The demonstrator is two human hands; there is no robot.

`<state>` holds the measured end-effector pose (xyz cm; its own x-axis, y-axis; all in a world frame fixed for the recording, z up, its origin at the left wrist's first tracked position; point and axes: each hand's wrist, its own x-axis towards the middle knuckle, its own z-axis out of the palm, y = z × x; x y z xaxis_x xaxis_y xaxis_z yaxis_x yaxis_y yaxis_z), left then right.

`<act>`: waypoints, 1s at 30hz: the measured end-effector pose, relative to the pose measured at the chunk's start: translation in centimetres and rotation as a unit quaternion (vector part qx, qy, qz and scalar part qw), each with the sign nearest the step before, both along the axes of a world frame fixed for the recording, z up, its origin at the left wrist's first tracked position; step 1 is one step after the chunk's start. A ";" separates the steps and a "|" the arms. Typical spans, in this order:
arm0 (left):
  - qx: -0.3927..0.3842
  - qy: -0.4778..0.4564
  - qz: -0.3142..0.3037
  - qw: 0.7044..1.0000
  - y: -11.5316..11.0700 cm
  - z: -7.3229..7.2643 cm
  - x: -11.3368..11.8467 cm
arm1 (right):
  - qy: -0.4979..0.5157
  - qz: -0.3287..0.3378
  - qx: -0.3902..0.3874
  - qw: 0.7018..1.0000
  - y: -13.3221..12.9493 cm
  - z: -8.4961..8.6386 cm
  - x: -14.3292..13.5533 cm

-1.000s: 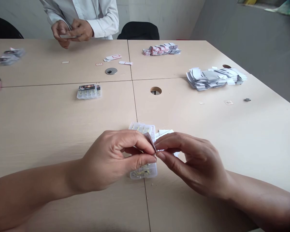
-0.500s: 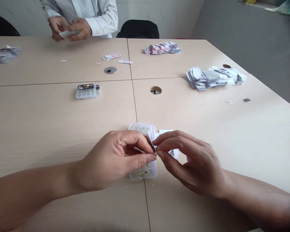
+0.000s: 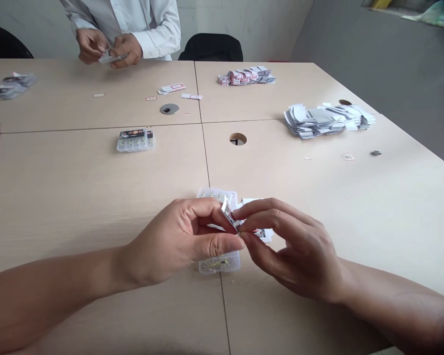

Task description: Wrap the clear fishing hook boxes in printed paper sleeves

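Observation:
Between thumb and fingers, my left hand (image 3: 185, 241) pinches a small folded card (image 3: 227, 211), white with dark print. The fingertips of my right hand (image 3: 296, 249) are closed on the card's lower right edge, touching it beside my left thumb. Beneath both hands lies a clear plastic box (image 3: 219, 264) with small yellowish pieces in its compartments, partly hidden by my left hand. White printed cards (image 3: 265, 234) lie just right of the box, half covered by my right fingers.
Another clear box (image 3: 136, 143) with a dark label stands left of centre. White slips (image 3: 327, 120) are heaped at the right, red-edged slips (image 3: 246, 76) farther back. Across the table (image 3: 77, 197), a person in a white shirt (image 3: 153, 29) holds a small clear item. The table has a round hole (image 3: 238, 139).
The card in my fingers has tilted open, showing more of its printed face. My left thumb has slid slightly right. Across the table, the person's hands have shifted a little.

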<state>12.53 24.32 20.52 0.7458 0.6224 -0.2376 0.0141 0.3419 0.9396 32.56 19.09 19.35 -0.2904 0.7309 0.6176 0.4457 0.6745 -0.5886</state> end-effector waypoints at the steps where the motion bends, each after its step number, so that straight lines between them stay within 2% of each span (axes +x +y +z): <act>1: -0.006 0.001 0.000 1.000 0.1 0.0 0.0 | -0.003 0.001 0.000 1.000 0.0 0.0 0.0; 15: 0.015 0.003 0.002 1.000 0.2 -0.2 0.1 | 0.018 0.009 -0.022 1.000 0.1 0.2 0.1; 21: 0.016 0.022 0.014 1.000 0.2 -0.1 -0.2 | 0.047 0.010 -0.059 0.997 0.1 0.2 0.1; 30: -0.050 -0.067 0.014 0.996 0.4 0.0 -0.1 | 0.101 0.022 -0.100 0.990 -0.1 0.3 0.1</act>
